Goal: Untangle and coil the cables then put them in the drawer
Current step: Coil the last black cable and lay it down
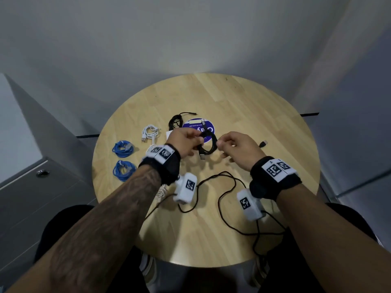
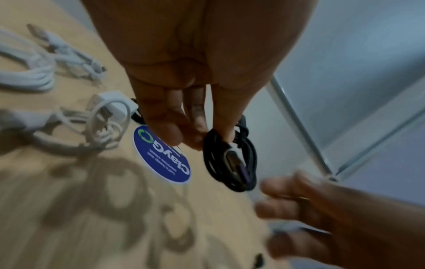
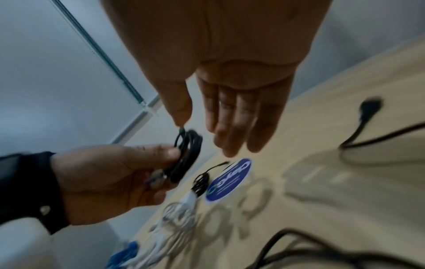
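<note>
Coiling a black cable (image 1: 208, 144) above the round table (image 1: 243, 115), between both hands.

The left hand (image 1: 184, 142) pinches the finished loops in its fingers (image 2: 224, 112); the right hand (image 1: 237, 146) appears to nip the loose end, though its other fingers lie straight. Tucking that end snugly should stop the coil springing apart. Two blue coils (image 1: 123, 149), white cables (image 1: 150, 132) and another black bundle (image 1: 176, 121) lie near; a loose black lead (image 1: 228, 180) sprawls beneath the wrists, inviting snags. The drawer unit (image 1: 31, 187) stands at left, closed.
</note>
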Tool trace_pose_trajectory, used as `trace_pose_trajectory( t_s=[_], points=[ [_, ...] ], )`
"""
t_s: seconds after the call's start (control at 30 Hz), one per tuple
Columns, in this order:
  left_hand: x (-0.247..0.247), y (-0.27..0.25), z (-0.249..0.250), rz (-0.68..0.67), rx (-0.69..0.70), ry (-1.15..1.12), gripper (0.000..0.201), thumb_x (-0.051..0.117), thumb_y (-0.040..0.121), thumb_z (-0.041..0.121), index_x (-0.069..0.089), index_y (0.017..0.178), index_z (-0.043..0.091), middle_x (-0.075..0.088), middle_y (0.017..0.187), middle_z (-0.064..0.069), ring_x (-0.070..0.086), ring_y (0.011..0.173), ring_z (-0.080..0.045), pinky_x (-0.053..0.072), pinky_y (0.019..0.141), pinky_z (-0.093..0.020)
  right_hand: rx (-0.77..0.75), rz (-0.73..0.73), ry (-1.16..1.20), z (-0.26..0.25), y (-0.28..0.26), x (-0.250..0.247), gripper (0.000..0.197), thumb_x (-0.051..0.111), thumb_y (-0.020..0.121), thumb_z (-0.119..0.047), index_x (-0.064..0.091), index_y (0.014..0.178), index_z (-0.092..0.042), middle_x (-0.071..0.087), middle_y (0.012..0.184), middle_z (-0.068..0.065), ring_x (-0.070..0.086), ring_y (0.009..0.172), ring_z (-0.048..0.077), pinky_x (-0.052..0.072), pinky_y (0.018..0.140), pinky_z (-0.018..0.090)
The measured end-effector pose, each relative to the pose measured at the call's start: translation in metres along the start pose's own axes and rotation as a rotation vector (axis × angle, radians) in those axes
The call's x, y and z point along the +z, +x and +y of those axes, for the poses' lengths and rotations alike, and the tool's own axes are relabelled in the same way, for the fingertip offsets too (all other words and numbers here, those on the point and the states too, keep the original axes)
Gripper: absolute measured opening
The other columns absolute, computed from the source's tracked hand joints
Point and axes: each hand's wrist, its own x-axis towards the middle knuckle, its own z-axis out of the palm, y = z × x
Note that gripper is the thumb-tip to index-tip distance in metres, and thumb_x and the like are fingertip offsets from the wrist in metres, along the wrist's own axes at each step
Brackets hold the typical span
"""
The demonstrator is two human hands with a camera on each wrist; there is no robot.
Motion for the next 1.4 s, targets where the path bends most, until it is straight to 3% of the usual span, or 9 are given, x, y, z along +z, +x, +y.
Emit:
trace_pose_trajectory(
  t_s=[0.2, 0.33, 0.4, 0.6, 0.73, 0.87, 1.03, 1.23, 1.4],
  points=[
    [0.013, 0.073, 0.002, -0.06, -0.04, 0.773, 0.028, 0.067, 0.089, 0.027, 0.069, 0.111, 0.011, 0.067, 0.114, -0.008, 0.062, 0.105, -0.028, 0.05, 0.093, -0.036, 0.138, 0.018, -0.425, 0.021, 0.006, -0.026, 0.021, 0.061, 0.092, -0.04, 0.064, 0.104, -0.023, 0.064, 0.103, -0.004, 0.061, 0.099, 0.02, 0.048, 0.083, 0.033],
    [0.019, 0.091, -0.007, -0.072, -0.042, 0.976, 0.027, 0.063, 0.09, 0.028, 0.068, 0.104, 0.006, 0.068, 0.109, -0.013, 0.058, 0.084, -0.027, 0.045, 0.074, -0.031, 0.227, -0.089, -0.676, 0.029, 0.003, -0.02, 0.028, 0.057, 0.093, -0.039, 0.061, 0.108, -0.016, 0.065, 0.107, 0.004, 0.062, 0.097, 0.026, 0.054, 0.086, 0.038],
    [0.026, 0.087, -0.007, -0.058, -0.029, 0.972, 0.029, 0.06, 0.092, 0.028, 0.065, 0.108, 0.004, 0.066, 0.112, -0.015, 0.06, 0.094, -0.03, 0.042, 0.074, -0.03, 0.211, -0.183, -0.793, 0.035, 0.0, -0.01, 0.032, 0.061, 0.091, -0.042, 0.061, 0.105, -0.014, 0.065, 0.103, 0.005, 0.063, 0.093, 0.026, 0.054, 0.079, 0.034],
    [0.037, 0.047, 0.006, -0.003, 0.141, 0.644, 0.022, 0.06, 0.091, 0.028, 0.065, 0.109, 0.016, 0.067, 0.105, -0.004, 0.061, 0.1, -0.024, 0.042, 0.078, -0.025, 0.131, -0.236, -0.941, 0.053, 0.001, 0.014, 0.008, 0.058, 0.09, -0.021, 0.06, 0.092, -0.014, 0.068, 0.098, 0.006, 0.063, 0.086, 0.029, 0.05, 0.07, 0.033],
    [0.041, 0.005, -0.005, -0.262, 0.165, 0.334, 0.022, 0.064, 0.091, 0.032, 0.068, 0.102, 0.013, 0.071, 0.094, -0.003, 0.066, 0.089, -0.02, 0.052, 0.091, -0.036, 0.036, -0.129, -0.436, 0.026, -0.01, 0.006, 0.006, 0.051, 0.096, -0.023, 0.051, 0.09, -0.023, 0.067, 0.08, 0.003, 0.064, 0.069, 0.023, 0.049, 0.062, 0.031],
    [0.021, -0.028, 0.003, -0.245, 0.178, 0.156, 0.023, 0.062, 0.093, 0.028, 0.068, 0.091, 0.006, 0.06, 0.059, 0.009, 0.054, 0.055, -0.008, 0.048, 0.061, -0.029, -0.1, 0.006, -0.041, -0.009, -0.026, -0.027, 0.006, 0.062, 0.095, -0.022, 0.06, 0.095, -0.017, 0.059, 0.067, -0.004, 0.049, 0.057, 0.014, 0.049, 0.053, 0.029],
    [-0.018, -0.044, 0.044, 0.004, 0.219, -0.115, 0.019, 0.058, 0.095, 0.022, 0.068, 0.081, 0.014, 0.049, 0.053, 0.006, 0.037, 0.041, -0.004, 0.035, 0.044, -0.021, -0.125, -0.209, -0.138, -0.038, -0.041, -0.056, 0.011, 0.065, 0.092, -0.012, 0.07, 0.102, -0.012, 0.063, 0.075, -0.005, 0.058, 0.07, 0.008, 0.054, 0.067, 0.027],
    [-0.05, -0.061, 0.087, -0.019, 0.22, -0.463, 0.023, 0.053, 0.098, 0.025, 0.061, 0.08, 0.013, 0.024, 0.053, 0.007, 0.019, 0.047, -0.01, 0.018, 0.043, -0.02, -0.047, -0.078, -0.689, -0.03, -0.043, -0.073, 0.014, 0.065, 0.093, -0.031, 0.071, 0.088, -0.019, 0.07, 0.088, -0.002, 0.064, 0.089, 0.023, 0.05, 0.08, 0.034],
    [-0.051, -0.071, 0.084, -0.131, 0.211, -0.338, 0.026, 0.046, 0.101, 0.021, 0.063, 0.087, 0.007, 0.034, 0.055, 0.003, 0.034, 0.046, -0.013, 0.041, 0.048, -0.028, -0.111, 0.158, -0.094, -0.067, -0.059, -0.091, 0.025, 0.056, 0.1, -0.025, 0.07, 0.089, -0.008, 0.069, 0.072, 0.004, 0.062, 0.056, 0.009, 0.051, 0.062, 0.026]
  ],
)
